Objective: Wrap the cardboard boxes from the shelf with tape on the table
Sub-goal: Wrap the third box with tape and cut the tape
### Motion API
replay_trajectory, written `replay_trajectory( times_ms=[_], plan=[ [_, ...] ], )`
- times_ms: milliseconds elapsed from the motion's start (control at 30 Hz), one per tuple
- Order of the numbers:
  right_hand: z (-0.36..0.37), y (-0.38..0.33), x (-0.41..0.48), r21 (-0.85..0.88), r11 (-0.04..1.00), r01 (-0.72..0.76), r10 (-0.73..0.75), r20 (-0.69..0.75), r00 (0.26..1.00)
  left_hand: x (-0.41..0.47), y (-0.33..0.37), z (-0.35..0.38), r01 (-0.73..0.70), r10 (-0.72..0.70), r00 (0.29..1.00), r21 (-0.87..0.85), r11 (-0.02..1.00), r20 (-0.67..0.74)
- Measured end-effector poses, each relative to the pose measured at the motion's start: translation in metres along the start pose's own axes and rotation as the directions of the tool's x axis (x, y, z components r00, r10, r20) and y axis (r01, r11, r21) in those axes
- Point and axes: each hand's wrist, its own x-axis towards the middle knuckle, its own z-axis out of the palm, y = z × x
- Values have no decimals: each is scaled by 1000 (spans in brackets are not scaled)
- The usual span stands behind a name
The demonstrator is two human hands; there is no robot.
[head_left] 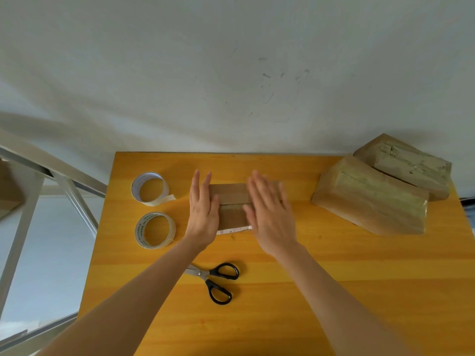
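Note:
A small brown cardboard box (232, 201) lies in the middle of the orange table (308, 265). My left hand (203, 211) is flat with straight fingers against the box's left end. My right hand (270, 214) is spread flat over the box's right part and looks blurred. Both hands cover much of the box. To the left lie two tape rolls, the far one (150, 187) with a loose end sticking out and the near one (155, 230) clear with printed lettering. Black-handled scissors (217, 278) lie nearer to me, below the box.
Two taped cardboard boxes sit at the table's far right, one nearer (370, 196) and one behind it (406, 165). A white wall (231, 73) rises behind the table. A grey metal shelf frame (38, 176) stands to the left.

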Motion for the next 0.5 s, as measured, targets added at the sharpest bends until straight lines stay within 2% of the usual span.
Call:
replay_trajectory(
  times_ms=[67,100,167,233,300,367,500],
  plan=[
    [0,-13,-8,12,975,222,-223,74,972,1,5,-7,23,-18,999,-123,992,41],
    [1,-18,-9,25,961,277,-278,100,955,-2,9,-12,-10,15,999,-111,994,41],
    [4,-23,-7,31,947,318,-320,136,938,-16,10,-21,-202,200,979,50,978,47],
    [6,-24,-7,13,940,340,-336,178,925,-33,2,-25,-381,347,923,280,881,163],
    [11,-23,-9,2,938,347,-339,211,917,-44,-12,-23,-436,326,898,501,748,295],
    [14,-24,-13,2,942,334,-326,224,918,-50,-25,-15,-433,286,901,626,649,326],
    [11,-24,-12,3,938,346,-339,212,917,-50,-30,-7,-368,262,929,693,620,259]
  ],
)
